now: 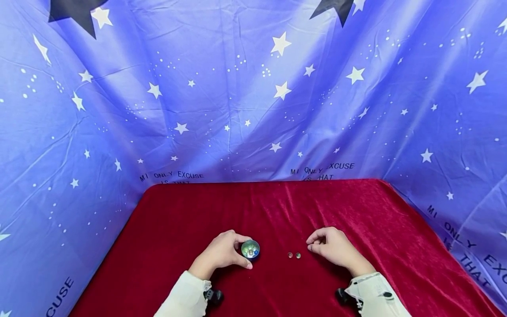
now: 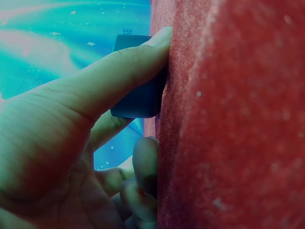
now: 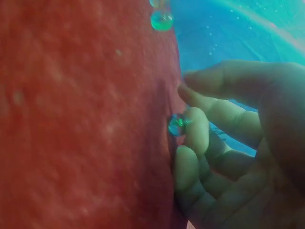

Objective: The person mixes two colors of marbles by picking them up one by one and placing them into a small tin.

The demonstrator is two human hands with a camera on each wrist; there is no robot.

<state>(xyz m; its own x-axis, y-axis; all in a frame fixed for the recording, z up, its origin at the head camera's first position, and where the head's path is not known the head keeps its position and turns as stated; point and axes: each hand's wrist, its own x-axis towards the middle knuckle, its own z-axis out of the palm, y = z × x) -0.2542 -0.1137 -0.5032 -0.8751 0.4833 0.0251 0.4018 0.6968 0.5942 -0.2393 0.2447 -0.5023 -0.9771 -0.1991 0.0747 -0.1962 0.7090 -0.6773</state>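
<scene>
The left hand (image 1: 223, 252) grips a cup (image 2: 137, 101) of marbles (image 1: 251, 252) on red cloth (image 1: 178, 215). Two loose marbles (image 1: 298, 255) lie between the hands; a third marble (image 3: 175, 125) sits at the right hand (image 1: 336, 251), whether pinched, unclear.

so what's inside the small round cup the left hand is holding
The cup holds several small glassy balls, one of them blue. Whatever lies beneath them is covered, and their exact count is unclear.

The person wears 2 off-white sleeves (image 1: 180, 299) with uneven cuffs (image 1: 365, 278), dark patches (image 1: 387, 295) on the right one, and 2 small black wrist devices (image 1: 215, 296).
</scene>
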